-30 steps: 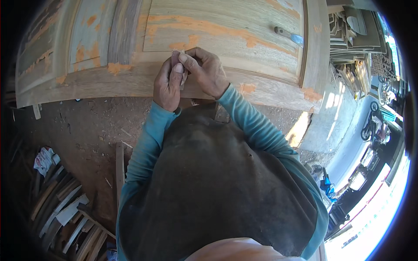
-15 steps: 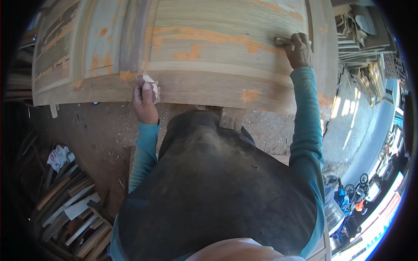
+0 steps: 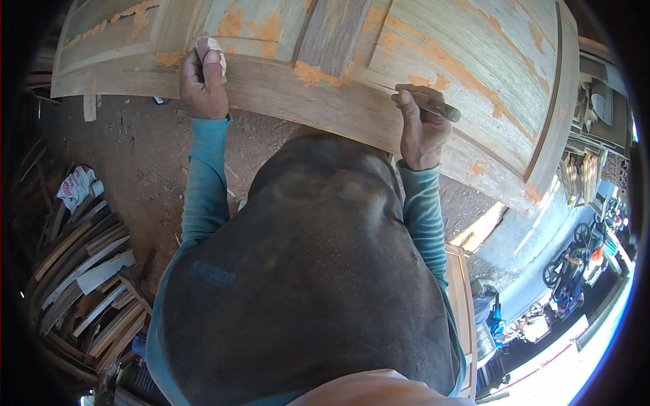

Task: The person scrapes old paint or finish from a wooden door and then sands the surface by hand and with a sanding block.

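A large wooden panel door point(image 3: 271, 84) lies before me, with orange filler smeared along its grain and joints. My left hand point(image 3: 204, 84) is closed at its near edge, pinching a folded piece of pinkish and white paper point(image 3: 215, 57) that looks like sandpaper. Farther right, my right hand point(image 3: 423, 139) grips a dark, worn, elongated wooden tool point(image 3: 437, 106), held above the door near its front rail. The tool's working end is not clear enough to tell its exact kind.
Wood offcuts point(image 3: 101, 284) are piled at the lower left, with a white and red bag point(image 3: 78, 186) on top. More boards point(image 3: 586, 176) stand at the right. Another wooden panel point(image 3: 460, 291) is beside me on the right. Motorcycles point(image 3: 575, 254) are parked beyond.
My right hand has drawn back from the door's far right toward its near edge, and the tool has turned in it. The view has swung, so the door now appears tilted.
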